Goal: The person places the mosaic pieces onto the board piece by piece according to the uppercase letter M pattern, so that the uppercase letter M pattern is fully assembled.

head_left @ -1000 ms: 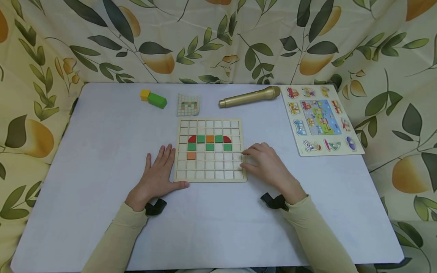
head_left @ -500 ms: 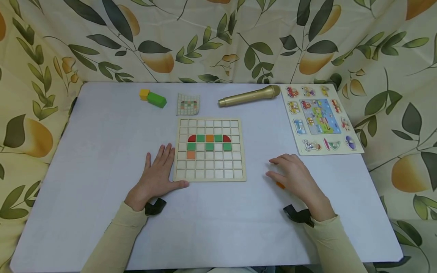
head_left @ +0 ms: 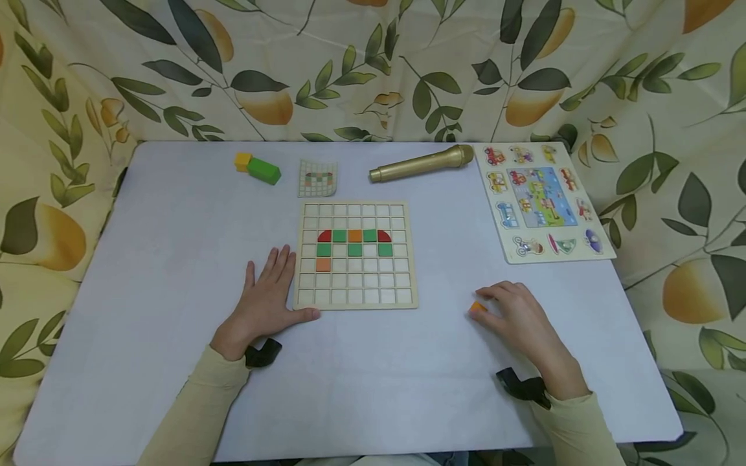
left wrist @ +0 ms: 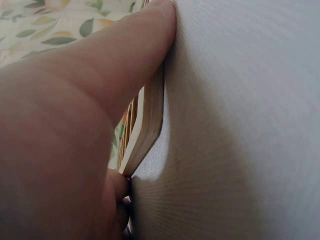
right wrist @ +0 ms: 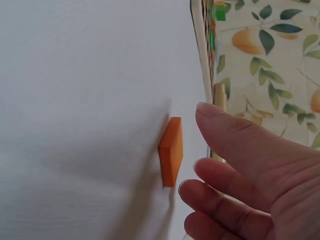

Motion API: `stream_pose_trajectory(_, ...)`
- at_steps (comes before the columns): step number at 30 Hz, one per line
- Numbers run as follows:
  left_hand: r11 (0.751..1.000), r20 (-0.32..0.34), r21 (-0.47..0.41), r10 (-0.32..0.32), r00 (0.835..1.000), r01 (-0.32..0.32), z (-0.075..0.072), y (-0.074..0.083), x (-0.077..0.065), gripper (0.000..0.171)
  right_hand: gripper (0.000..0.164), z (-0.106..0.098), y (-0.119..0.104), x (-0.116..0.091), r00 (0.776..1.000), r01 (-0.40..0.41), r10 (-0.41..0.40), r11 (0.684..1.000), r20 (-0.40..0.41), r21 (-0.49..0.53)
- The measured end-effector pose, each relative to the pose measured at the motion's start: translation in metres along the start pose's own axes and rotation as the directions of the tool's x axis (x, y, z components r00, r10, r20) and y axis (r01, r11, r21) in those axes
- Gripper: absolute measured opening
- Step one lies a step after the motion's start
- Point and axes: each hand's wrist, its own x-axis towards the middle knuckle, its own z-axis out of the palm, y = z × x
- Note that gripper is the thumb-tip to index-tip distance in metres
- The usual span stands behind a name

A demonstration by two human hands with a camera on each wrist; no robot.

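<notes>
My left hand (head_left: 262, 304) lies flat with spread fingers at the left edge of a gridded wooden board (head_left: 386, 280), its thumb at the near left corner. Red rounded pieces, green squares and orange squares (head_left: 355, 235) sit in the grid's cells. To the board's right, my right hand (head_left: 521, 320) hovers low over the table beside a loose orange square tile (head_left: 477, 306). In the right wrist view the tile (right wrist: 171, 152) lies on the white surface, with a gap between it and my loosely bent fingers. The left wrist view shows my thumb (left wrist: 125, 55) along the board's side (left wrist: 150, 115).
Behind the board lies a small pattern card (head_left: 317, 178). Left of it are a green block (head_left: 264, 171) and a yellow block (head_left: 242, 162). A gold microphone (head_left: 422, 163) and a picture puzzle board (head_left: 495, 213) lie at the back right.
My right hand has left the board's right edge and moved right and nearer, to the loose orange tile, which now shows by the fingertips. The left hand stays at the board.
</notes>
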Motion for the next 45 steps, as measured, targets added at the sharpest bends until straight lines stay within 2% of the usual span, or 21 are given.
stream_pose_trajectory(9,1.000,-0.002,-0.002,0.004,1.000,-0.004,0.001,-0.002,0.000,0.127,0.041,0.003,0.003,-0.006,0.998,-0.057,0.057,0.998,0.029,-0.005)
stream_pose_trajectory(18,1.000,-0.006,-0.004,0.007,1.000,-0.007,0.001,-0.001,0.001,0.127,0.032,0.007,0.002,-0.007,0.999,-0.043,0.043,0.999,-0.001,-0.007)
stream_pose_trajectory(33,1.000,0.002,-0.001,0.003,1.000,-0.003,0.001,-0.002,0.000,0.127,0.020,0.010,-0.010,0.014,0.996,0.079,-0.080,0.997,-0.037,-0.020)
stream_pose_trajectory(45,1.000,0.005,0.000,-0.008,1.000,0.008,0.000,0.000,0.000,0.126,0.023,0.014,-0.041,0.059,0.968,0.253,-0.253,0.967,0.002,-0.018)
